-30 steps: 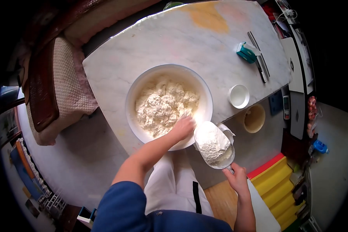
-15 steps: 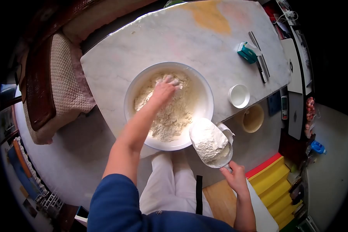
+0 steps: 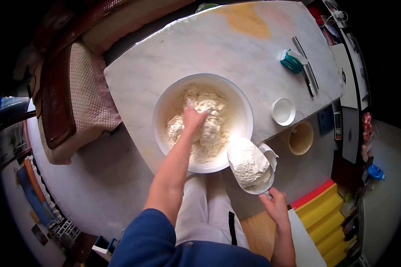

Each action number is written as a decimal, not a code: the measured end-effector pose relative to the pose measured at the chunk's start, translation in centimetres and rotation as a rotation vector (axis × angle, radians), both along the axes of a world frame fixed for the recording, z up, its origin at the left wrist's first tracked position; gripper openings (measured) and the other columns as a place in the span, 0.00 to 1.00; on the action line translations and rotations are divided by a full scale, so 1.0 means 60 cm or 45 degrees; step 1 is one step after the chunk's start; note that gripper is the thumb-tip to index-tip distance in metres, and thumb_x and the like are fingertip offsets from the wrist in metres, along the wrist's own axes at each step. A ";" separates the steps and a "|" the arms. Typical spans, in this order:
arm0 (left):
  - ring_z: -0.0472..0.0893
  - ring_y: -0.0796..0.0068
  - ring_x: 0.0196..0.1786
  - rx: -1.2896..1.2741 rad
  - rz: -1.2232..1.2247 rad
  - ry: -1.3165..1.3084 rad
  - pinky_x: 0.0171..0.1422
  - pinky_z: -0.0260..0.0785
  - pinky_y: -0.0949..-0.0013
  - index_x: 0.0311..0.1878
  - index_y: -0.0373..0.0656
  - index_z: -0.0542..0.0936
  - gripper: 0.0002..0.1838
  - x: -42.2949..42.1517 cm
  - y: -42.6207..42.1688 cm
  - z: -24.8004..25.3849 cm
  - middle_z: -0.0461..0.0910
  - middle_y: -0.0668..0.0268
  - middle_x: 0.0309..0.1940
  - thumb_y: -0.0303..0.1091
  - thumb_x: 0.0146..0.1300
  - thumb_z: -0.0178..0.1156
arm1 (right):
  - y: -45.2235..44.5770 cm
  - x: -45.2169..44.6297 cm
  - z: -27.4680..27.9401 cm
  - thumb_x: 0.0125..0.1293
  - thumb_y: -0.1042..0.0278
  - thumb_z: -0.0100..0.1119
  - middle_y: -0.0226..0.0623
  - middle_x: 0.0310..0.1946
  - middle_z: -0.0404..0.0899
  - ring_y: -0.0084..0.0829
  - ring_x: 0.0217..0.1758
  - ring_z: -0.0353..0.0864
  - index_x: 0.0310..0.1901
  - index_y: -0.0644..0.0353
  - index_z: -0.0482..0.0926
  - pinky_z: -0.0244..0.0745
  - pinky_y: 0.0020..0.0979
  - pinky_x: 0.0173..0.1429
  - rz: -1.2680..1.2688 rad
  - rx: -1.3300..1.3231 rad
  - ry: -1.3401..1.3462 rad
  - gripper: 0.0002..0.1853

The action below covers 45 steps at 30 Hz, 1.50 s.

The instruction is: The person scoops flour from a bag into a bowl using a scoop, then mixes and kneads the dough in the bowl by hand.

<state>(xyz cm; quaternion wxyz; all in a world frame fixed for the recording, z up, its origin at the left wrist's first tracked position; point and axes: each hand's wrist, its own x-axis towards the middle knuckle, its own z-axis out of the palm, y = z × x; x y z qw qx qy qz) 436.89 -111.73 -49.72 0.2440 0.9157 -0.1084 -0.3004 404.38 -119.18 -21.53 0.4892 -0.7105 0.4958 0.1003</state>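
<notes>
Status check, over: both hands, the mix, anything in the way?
Left hand in the floury mix, fingertips partly buried. Right hand gripping loaded scoop at bowl rim. White cup off to the right, not blocking.

Table [image 3: 140, 71] marbled pale grey, with an orange-yellow patch [image 3: 247, 21]. Bowl [image 3: 161, 111] white, rim blue; flour [image 3: 249, 164] white. Sleeve [image 3: 145, 238] blue, trousers [image 3: 196, 209] white with black stripe [image 3: 232, 228].
</notes>
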 end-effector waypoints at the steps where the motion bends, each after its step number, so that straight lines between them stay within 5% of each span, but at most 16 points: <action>1: 0.70 0.41 0.67 -0.042 0.026 0.064 0.72 0.64 0.56 0.72 0.27 0.58 0.54 -0.013 -0.003 -0.005 0.64 0.33 0.67 0.53 0.50 0.69 | 0.001 -0.001 0.001 0.60 0.71 0.66 0.44 0.21 0.81 0.24 0.22 0.78 0.39 0.70 0.81 0.69 0.31 0.28 -0.017 0.002 -0.011 0.10; 5: 0.62 0.39 0.72 -0.200 0.094 0.286 0.77 0.57 0.56 0.71 0.21 0.54 0.53 -0.094 -0.012 -0.014 0.60 0.28 0.68 0.49 0.54 0.67 | -0.005 0.010 0.017 0.60 0.71 0.66 0.41 0.19 0.78 0.21 0.20 0.74 0.38 0.70 0.81 0.67 0.30 0.27 0.034 -0.021 0.036 0.10; 10: 0.68 0.35 0.67 -0.323 -0.187 0.250 0.75 0.59 0.51 0.71 0.31 0.61 0.46 -0.213 0.005 0.051 0.62 0.30 0.67 0.46 0.57 0.69 | -0.015 0.020 0.028 0.59 0.70 0.67 0.35 0.14 0.72 0.18 0.17 0.67 0.34 0.69 0.81 0.61 0.29 0.23 0.148 -0.074 0.046 0.10; 16: 0.73 0.43 0.64 0.031 -0.530 0.189 0.70 0.67 0.47 0.67 0.51 0.72 0.32 -0.083 0.042 0.157 0.66 0.50 0.69 0.42 0.59 0.68 | -0.018 0.040 0.041 0.59 0.70 0.67 0.35 0.14 0.71 0.17 0.16 0.65 0.33 0.69 0.80 0.60 0.29 0.22 0.178 -0.068 0.035 0.10; 18: 0.75 0.48 0.62 0.027 -0.543 -0.318 0.69 0.68 0.47 0.65 0.50 0.74 0.30 -0.025 0.070 0.122 0.71 0.53 0.65 0.42 0.59 0.67 | -0.018 0.047 0.044 0.59 0.70 0.67 0.35 0.14 0.72 0.17 0.17 0.65 0.34 0.69 0.81 0.60 0.29 0.22 0.177 -0.066 0.031 0.10; 20: 0.75 0.51 0.62 0.094 -0.532 -0.484 0.67 0.70 0.50 0.64 0.47 0.75 0.29 0.028 0.085 0.145 0.75 0.55 0.61 0.41 0.59 0.67 | -0.019 0.046 0.040 0.59 0.70 0.67 0.36 0.15 0.72 0.18 0.18 0.66 0.34 0.69 0.81 0.61 0.29 0.23 0.187 -0.060 0.036 0.10; 23: 0.74 0.50 0.63 0.136 -0.475 -0.109 0.66 0.70 0.52 0.65 0.44 0.74 0.32 0.058 0.110 0.102 0.76 0.51 0.60 0.41 0.58 0.67 | -0.021 0.037 0.030 0.60 0.70 0.67 0.36 0.16 0.74 0.18 0.19 0.67 0.35 0.69 0.81 0.63 0.29 0.25 0.200 -0.045 0.067 0.10; 27: 0.70 0.42 0.66 -0.047 0.067 0.051 0.73 0.61 0.51 0.68 0.30 0.67 0.40 -0.021 0.132 -0.044 0.70 0.37 0.64 0.47 0.58 0.65 | -0.023 0.032 0.018 0.60 0.70 0.66 0.37 0.17 0.75 0.18 0.20 0.69 0.36 0.69 0.81 0.64 0.29 0.26 0.174 -0.032 0.080 0.10; 33: 0.61 0.41 0.73 -0.582 0.840 0.355 0.78 0.52 0.57 0.73 0.29 0.59 0.45 -0.090 0.043 -0.059 0.62 0.35 0.70 0.47 0.59 0.63 | -0.012 0.021 0.009 0.60 0.70 0.66 0.36 0.16 0.75 0.18 0.21 0.70 0.36 0.70 0.81 0.64 0.29 0.26 0.125 0.001 0.088 0.10; 38: 0.64 0.45 0.72 -0.803 1.075 0.507 0.77 0.54 0.58 0.73 0.31 0.59 0.44 -0.122 -0.050 -0.051 0.65 0.37 0.68 0.45 0.59 0.65 | -0.008 0.035 0.025 0.60 0.70 0.66 0.35 0.15 0.73 0.17 0.20 0.68 0.36 0.70 0.81 0.63 0.28 0.25 0.126 -0.005 0.152 0.10; 42: 0.78 0.61 0.56 -0.735 0.828 0.541 0.61 0.70 0.62 0.68 0.37 0.68 0.32 -0.059 -0.060 0.036 0.78 0.53 0.55 0.35 0.61 0.64 | -0.008 0.034 0.029 0.60 0.70 0.66 0.34 0.14 0.71 0.17 0.19 0.66 0.36 0.69 0.81 0.62 0.28 0.24 0.184 -0.082 0.108 0.10; 43: 0.77 0.48 0.61 -0.710 0.647 0.379 0.68 0.67 0.56 0.68 0.38 0.70 0.34 -0.036 -0.054 0.038 0.76 0.43 0.58 0.40 0.58 0.65 | -0.007 0.036 0.031 0.60 0.70 0.66 0.34 0.14 0.71 0.17 0.18 0.65 0.37 0.69 0.81 0.61 0.28 0.24 0.186 -0.093 0.092 0.10; 45: 0.77 0.47 0.60 -0.461 0.334 0.185 0.66 0.68 0.54 0.65 0.40 0.73 0.31 0.014 -0.044 0.054 0.77 0.44 0.57 0.42 0.60 0.63 | -0.006 0.040 0.034 0.60 0.70 0.67 0.34 0.14 0.71 0.17 0.18 0.65 0.37 0.69 0.81 0.61 0.28 0.24 0.170 -0.075 0.102 0.10</action>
